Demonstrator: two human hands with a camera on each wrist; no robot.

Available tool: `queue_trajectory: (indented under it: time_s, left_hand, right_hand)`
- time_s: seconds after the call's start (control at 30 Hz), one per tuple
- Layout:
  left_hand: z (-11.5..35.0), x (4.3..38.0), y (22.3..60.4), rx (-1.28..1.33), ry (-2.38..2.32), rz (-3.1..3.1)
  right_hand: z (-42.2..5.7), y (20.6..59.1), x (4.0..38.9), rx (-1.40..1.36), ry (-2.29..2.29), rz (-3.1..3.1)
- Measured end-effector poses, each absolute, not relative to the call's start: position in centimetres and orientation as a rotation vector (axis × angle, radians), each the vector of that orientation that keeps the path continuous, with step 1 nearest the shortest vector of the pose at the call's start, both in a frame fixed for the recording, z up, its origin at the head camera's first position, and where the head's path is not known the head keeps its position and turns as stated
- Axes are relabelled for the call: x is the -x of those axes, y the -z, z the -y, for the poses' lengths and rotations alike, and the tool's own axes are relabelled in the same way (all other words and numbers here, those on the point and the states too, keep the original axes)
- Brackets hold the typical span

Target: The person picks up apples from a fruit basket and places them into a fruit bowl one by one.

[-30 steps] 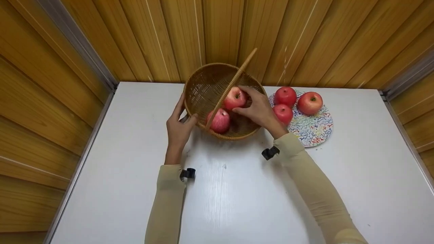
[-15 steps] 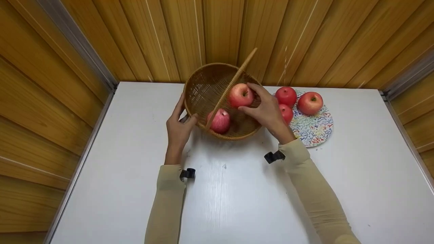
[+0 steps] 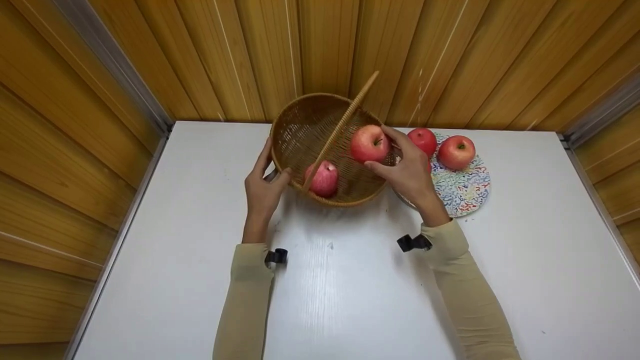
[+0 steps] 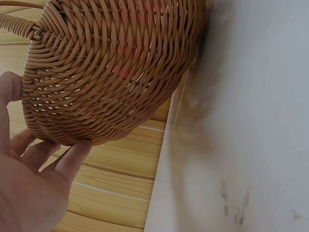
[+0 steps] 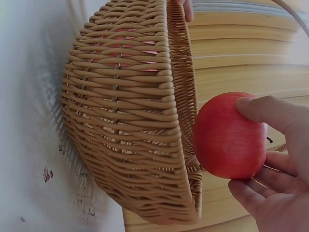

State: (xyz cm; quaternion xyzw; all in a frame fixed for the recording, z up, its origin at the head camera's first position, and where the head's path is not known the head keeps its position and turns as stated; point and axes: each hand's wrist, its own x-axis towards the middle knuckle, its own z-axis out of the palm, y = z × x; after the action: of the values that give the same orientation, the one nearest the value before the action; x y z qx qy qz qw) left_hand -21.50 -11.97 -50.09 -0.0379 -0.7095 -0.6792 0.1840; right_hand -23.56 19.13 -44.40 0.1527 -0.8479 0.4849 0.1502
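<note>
A round wicker basket (image 3: 300,115) with an arched handle (image 3: 345,120) stands at the back of the white table. My left hand (image 3: 264,190) grips its left rim, thumb on the rim and fingers along the outer wall, as the left wrist view (image 4: 38,179) also shows. Between thumb and fingers, my right hand (image 3: 407,167) holds a red apple (image 3: 369,144). In the right wrist view this apple (image 5: 229,137) is just above the basket's rim. Another apple (image 3: 324,179) lies inside the basket near the handle's front end.
Right of the basket lies a round plate (image 3: 465,195) with a multicoloured pattern. It bears a red-yellow apple (image 3: 456,152), a red apple (image 3: 422,141) and one more mostly hidden behind my right hand. Wood-panelled walls (image 3: 325,45) border the table (image 3: 325,290).
My right hand has lifted the apple from inside the basket and moved it right, toward the basket's right rim. The left hand and the basket have stayed in place.
</note>
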Motion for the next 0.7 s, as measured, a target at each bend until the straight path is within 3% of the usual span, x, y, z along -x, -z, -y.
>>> queue_trajectory:
  time_s: [0.7]
  left_hand:
    - [11.5, 20.8, 48.4, 0.080, 1.929, 2.004]
  right_hand:
    - [-23.0, 44.9, 21.2, -0.262, -1.544, 2.352]
